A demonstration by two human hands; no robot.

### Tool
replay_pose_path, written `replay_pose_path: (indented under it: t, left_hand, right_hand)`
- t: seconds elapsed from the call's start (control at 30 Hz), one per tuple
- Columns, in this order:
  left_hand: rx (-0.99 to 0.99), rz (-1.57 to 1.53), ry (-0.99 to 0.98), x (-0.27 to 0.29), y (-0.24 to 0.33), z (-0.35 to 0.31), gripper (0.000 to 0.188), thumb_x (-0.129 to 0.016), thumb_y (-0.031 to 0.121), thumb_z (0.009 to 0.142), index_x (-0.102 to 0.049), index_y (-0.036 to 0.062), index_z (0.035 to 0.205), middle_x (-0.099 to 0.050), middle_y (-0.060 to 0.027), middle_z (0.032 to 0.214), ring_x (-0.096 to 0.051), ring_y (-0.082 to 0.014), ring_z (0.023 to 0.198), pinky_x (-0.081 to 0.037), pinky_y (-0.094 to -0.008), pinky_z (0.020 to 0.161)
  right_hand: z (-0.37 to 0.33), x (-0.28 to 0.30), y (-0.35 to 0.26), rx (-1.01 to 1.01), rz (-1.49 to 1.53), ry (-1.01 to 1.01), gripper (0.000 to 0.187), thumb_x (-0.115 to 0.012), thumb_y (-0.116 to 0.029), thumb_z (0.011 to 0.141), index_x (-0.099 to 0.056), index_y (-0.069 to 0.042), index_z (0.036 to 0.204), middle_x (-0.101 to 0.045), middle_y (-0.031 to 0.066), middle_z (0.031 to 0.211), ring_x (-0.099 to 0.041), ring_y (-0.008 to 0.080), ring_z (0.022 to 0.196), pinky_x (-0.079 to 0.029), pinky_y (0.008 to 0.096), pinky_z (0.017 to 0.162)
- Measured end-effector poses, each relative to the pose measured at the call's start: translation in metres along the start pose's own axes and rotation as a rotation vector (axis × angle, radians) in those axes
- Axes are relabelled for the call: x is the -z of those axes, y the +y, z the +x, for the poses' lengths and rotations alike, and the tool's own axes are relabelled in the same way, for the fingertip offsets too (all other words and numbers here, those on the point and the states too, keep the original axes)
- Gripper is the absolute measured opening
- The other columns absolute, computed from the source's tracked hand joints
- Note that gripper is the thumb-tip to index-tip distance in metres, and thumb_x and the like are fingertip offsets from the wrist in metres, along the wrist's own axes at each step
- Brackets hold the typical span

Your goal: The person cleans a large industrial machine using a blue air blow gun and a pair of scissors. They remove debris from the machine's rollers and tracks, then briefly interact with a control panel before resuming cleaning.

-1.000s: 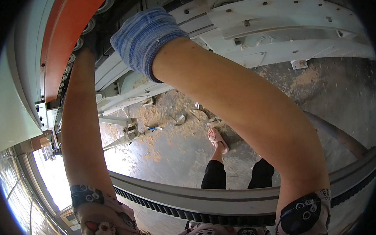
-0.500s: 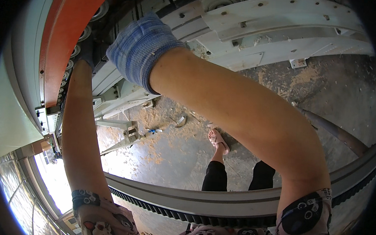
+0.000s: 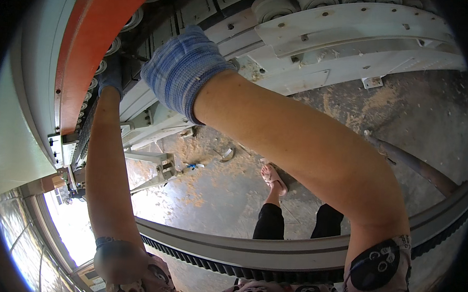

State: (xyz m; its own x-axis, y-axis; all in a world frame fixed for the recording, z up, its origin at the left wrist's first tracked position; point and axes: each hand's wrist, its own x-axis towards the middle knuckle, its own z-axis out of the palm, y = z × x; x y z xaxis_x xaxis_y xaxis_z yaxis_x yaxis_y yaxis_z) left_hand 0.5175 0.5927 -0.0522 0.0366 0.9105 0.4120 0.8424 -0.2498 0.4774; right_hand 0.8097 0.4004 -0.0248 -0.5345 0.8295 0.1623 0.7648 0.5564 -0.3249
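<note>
My right hand (image 3: 187, 72), in a blue knitted glove, reaches across to the left over the grey machine bed (image 3: 240, 35). Its cuff faces me and hides the fingers, so whether it holds anything does not show. My left hand (image 3: 110, 79), gloved in dark blue, is deep in shadow beside a row of round rollers (image 3: 101, 66) under the orange cover (image 3: 85, 48). Its fingers are lost in the dark. Both hands are close together at the machine's inner channel.
White rollers (image 3: 273, 8) line the bed's far side behind a pale curved plate (image 3: 357, 25). A grey rail (image 3: 249, 251) with a black toothed strip crosses before my body. Wood shavings, a blue object (image 3: 195, 166) and a pipe (image 3: 418, 163) lie on the concrete floor.
Both hands sit slightly farther right and lower in the picture, and the machine has shifted the same way. More of the left glove's cuff shows now.
</note>
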Motion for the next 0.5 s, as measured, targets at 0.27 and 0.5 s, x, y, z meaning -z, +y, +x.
replay_pose_path:
  t: [0.27, 0.5]
  left_hand:
    - [0.008, 0.027, -0.009, 0.0056, 0.0043, -0.0015, 0.05, -0.052, 0.044, 0.088, -0.055, 0.0071, 0.122, -0.053, -0.0177, 0.126, -0.051, -0.0329, 0.113, -0.04, -0.0402, 0.094]
    - [0.008, 0.034, -0.016, 0.0021, 0.0086, -0.0002, 0.05, -0.052, 0.043, 0.088, -0.055, 0.0071, 0.121, -0.053, -0.0177, 0.126, -0.052, -0.0328, 0.112, -0.04, -0.0403, 0.094]
  right_hand:
    - [0.0007, 0.0059, 0.0018, 0.002, 0.007, -0.042, 0.016, -0.059, -0.018, 0.084, -0.067, -0.012, 0.096, -0.067, 0.0047, 0.083, -0.065, 0.0202, 0.08, -0.046, 0.0423, 0.067]
    - [-0.0026, 0.0097, 0.0007, -0.002, 0.012, -0.071, 0.017, -0.059, -0.019, 0.085, -0.068, -0.013, 0.097, -0.068, 0.0036, 0.086, -0.065, 0.0203, 0.082, -0.046, 0.0419, 0.067]
